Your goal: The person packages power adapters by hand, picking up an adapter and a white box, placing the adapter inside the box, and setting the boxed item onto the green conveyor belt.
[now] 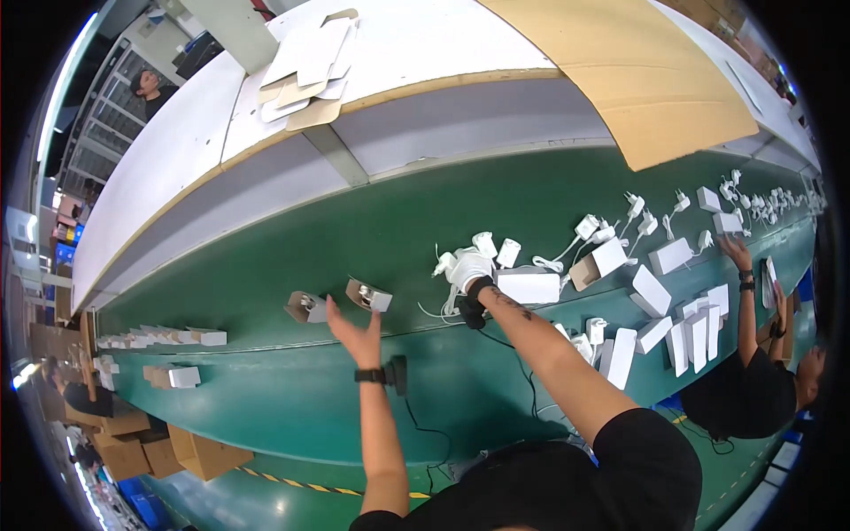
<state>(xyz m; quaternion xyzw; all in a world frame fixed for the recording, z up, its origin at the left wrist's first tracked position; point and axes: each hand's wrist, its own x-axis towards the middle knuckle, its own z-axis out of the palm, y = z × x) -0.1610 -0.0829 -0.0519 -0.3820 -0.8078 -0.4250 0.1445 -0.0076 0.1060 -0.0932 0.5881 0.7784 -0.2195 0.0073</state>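
On the green belt, a white charger (467,263) was gripped by the gloved right hand (469,270), beside a flat white box (529,287). The left hand (356,332) was held open, empty, just below 2 small cardboard boxes (368,295). The trailing cable would best be gathered before lifting.

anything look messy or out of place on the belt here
The white boxes on the right lie tilted every way, with loose chargers and tangled cords scattered between them. Two small cardboard boxes near the left hand sit open and askew.
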